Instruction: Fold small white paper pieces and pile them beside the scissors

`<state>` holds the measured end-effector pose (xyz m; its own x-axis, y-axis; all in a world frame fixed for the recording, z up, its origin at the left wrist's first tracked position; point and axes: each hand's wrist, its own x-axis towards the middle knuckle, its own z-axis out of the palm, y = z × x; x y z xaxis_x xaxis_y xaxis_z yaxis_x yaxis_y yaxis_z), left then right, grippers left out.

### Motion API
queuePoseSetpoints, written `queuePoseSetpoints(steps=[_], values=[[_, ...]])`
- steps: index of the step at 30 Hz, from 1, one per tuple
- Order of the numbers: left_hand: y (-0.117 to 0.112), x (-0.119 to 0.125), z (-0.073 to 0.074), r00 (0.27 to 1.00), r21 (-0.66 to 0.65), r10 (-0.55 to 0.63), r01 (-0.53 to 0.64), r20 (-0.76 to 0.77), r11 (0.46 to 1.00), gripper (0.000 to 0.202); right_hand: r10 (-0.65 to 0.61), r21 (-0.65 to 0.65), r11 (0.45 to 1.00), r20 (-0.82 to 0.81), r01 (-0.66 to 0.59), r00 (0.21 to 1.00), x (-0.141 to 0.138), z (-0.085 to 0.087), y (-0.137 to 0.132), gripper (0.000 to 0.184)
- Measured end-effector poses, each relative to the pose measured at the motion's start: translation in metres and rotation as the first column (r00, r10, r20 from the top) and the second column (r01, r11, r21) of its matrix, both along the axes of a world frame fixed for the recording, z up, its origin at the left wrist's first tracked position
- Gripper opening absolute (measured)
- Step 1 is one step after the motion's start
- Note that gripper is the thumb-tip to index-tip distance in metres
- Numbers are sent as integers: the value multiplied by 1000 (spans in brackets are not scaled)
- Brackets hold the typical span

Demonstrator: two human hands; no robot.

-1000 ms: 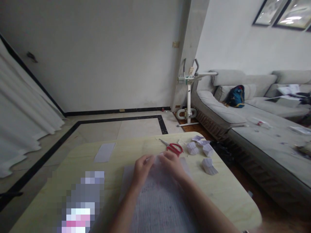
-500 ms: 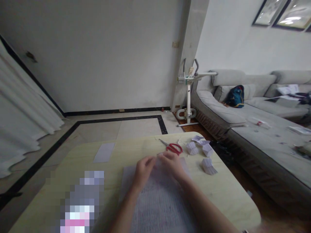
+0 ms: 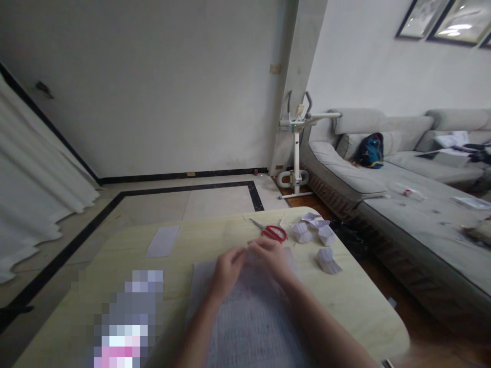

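Note:
A large sheet of paper [image 3: 253, 322] covered in lines of writing lies on the table under my forearms. Above its far edge, my left hand [image 3: 229, 272] is closed, thumb and fingers pinched together. My right hand [image 3: 271, 258] meets it there, also in a pinch. The fingertips nearly touch, and whatever is between them is too small and blurred to make out. Just beyond my right hand lie red-handled scissors [image 3: 273, 233], blades pointing to the far left. Right of them are several folded paper pieces [image 3: 302, 233], with one curled lined piece [image 3: 328, 260] nearer me.
The pale wooden table [image 3: 360, 317] has rounded corners. A small blank paper [image 3: 163, 241] lies at its far left, and a pixelated patch [image 3: 126, 317] covers something nearer. Beyond stand a white exercise machine [image 3: 296, 153] and a grey sofa [image 3: 406, 209] with a blue backpack [image 3: 371, 151].
My head view has shifted slightly, so the scene sits a little further left. Both hands stay pinched together in almost the same place over the sheet.

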<state>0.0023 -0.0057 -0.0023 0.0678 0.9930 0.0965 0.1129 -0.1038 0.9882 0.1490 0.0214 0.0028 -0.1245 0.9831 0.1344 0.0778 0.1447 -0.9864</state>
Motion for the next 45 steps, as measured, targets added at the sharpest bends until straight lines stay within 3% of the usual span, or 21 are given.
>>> queuePoseSetpoints(steps=[12, 27, 39, 45], values=[[-1, 2, -2, 1000, -19, 5, -5, 22, 1000, 28, -19, -29, 999, 18, 19, 1000, 0, 1, 0, 22], [0, 2, -1, 998, 16, 32, -32, -61, 999, 27, -17, 22, 1000, 13, 17, 1000, 1, -1, 0, 22], [-5, 7, 0, 994, 51, 21, -15, -109, 999, 29, -86, -123, 990, -77, 76, 993, -1, -2, -1, 22], [-5, 7, 0, 998, 15, 49, -49, -40, 999, 29, -61, -112, 992, -53, 55, 997, -1, -1, 0, 19]])
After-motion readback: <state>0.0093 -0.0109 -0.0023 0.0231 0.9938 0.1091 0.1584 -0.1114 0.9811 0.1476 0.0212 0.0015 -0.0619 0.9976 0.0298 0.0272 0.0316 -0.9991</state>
